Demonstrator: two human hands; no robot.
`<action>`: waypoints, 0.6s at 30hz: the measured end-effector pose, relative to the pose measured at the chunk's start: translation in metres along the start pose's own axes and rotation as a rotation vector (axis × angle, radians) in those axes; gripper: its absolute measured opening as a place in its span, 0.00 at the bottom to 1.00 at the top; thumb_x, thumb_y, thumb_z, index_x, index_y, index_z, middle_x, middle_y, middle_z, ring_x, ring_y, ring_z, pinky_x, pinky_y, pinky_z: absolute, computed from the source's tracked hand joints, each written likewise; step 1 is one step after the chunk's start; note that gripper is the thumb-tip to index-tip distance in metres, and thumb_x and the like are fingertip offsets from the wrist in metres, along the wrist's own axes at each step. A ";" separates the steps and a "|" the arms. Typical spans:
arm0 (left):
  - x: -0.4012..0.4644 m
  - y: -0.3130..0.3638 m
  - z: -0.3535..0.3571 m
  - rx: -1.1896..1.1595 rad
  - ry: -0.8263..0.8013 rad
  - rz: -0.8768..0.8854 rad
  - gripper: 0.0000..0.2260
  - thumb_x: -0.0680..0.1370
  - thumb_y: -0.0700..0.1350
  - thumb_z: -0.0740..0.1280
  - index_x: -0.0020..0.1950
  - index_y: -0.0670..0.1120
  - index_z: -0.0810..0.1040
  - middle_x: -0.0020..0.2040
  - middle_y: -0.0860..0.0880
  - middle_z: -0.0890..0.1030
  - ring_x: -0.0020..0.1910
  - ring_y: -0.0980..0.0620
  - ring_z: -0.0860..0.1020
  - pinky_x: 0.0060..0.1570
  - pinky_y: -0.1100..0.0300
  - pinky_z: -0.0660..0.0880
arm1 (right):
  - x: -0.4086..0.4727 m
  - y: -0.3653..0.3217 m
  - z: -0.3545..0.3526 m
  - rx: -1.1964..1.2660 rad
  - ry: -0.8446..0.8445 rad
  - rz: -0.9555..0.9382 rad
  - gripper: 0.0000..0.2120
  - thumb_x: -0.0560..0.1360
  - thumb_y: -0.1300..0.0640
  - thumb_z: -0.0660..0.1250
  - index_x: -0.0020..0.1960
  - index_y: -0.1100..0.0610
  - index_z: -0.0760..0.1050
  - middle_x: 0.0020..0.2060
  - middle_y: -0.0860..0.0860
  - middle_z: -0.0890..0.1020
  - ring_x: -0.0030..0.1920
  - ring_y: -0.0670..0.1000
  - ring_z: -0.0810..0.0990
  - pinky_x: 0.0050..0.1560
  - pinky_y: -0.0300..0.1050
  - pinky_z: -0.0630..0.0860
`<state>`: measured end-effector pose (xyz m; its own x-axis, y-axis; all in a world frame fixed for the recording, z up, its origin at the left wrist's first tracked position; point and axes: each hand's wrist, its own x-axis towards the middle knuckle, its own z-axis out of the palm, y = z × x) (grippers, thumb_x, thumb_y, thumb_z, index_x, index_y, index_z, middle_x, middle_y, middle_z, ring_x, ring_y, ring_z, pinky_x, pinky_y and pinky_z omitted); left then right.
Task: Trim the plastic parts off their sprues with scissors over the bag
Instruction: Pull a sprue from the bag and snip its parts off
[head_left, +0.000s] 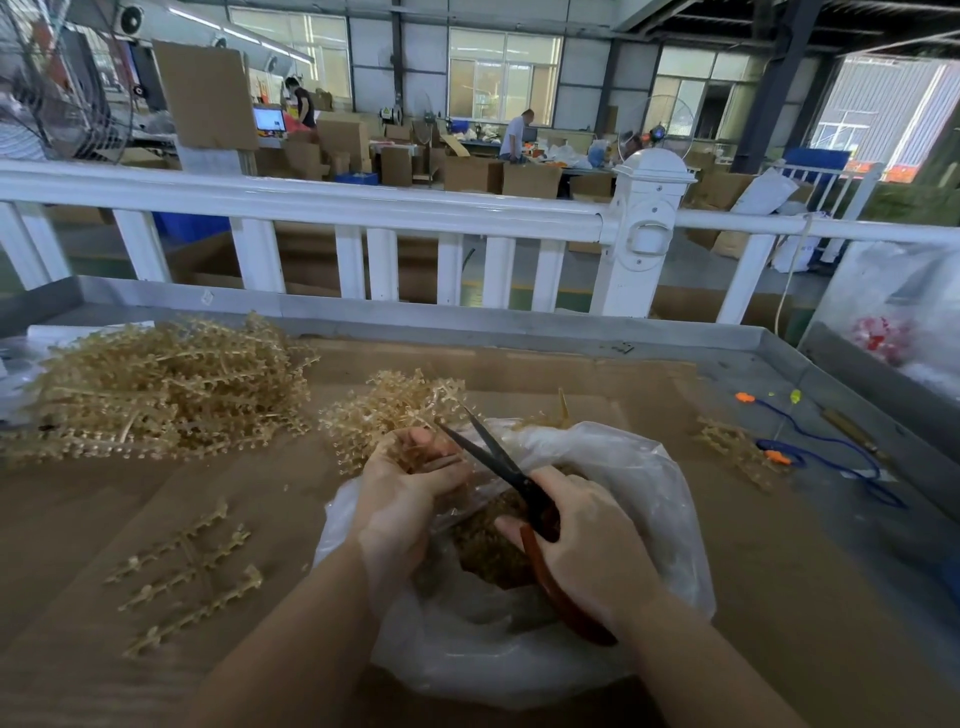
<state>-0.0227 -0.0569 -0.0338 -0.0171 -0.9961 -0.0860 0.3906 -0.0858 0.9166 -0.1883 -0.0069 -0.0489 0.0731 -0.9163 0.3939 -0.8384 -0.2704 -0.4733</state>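
Observation:
My left hand grips a tan plastic sprue over the clear plastic bag. My right hand holds red-handled scissors; their dark blades are spread apart and point up-left, close to my left fingertips. Inside the bag lies a brown heap of trimmed parts. A small clump of sprues sits just behind my left hand.
A big pile of tan sprues lies at the left of the cardboard-covered table. Trimmed sprue frames lie front left; more right. A blue cord with orange pieces trails right. A white fence stands behind.

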 end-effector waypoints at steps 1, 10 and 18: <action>0.000 0.001 0.000 -0.009 -0.003 -0.011 0.17 0.69 0.24 0.67 0.56 0.29 0.71 0.51 0.28 0.78 0.51 0.29 0.78 0.55 0.34 0.74 | -0.001 0.000 0.000 -0.008 -0.005 -0.012 0.15 0.73 0.39 0.65 0.55 0.46 0.74 0.45 0.42 0.79 0.48 0.42 0.74 0.51 0.30 0.66; -0.001 0.002 0.000 -0.001 -0.022 -0.025 0.17 0.69 0.26 0.69 0.57 0.29 0.71 0.51 0.28 0.78 0.49 0.32 0.80 0.54 0.39 0.75 | 0.001 -0.002 -0.002 -0.056 -0.066 -0.015 0.17 0.73 0.37 0.62 0.56 0.46 0.71 0.47 0.43 0.76 0.50 0.44 0.71 0.53 0.37 0.68; -0.002 -0.001 -0.002 -0.032 -0.063 0.000 0.16 0.69 0.24 0.67 0.53 0.38 0.73 0.41 0.38 0.79 0.41 0.42 0.81 0.43 0.52 0.79 | 0.003 -0.005 -0.003 -0.058 -0.114 -0.012 0.17 0.74 0.36 0.60 0.56 0.46 0.71 0.47 0.43 0.77 0.50 0.44 0.72 0.53 0.36 0.69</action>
<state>-0.0215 -0.0551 -0.0355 -0.0748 -0.9954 -0.0598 0.4198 -0.0859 0.9036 -0.1856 -0.0075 -0.0429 0.1413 -0.9415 0.3059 -0.8667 -0.2670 -0.4214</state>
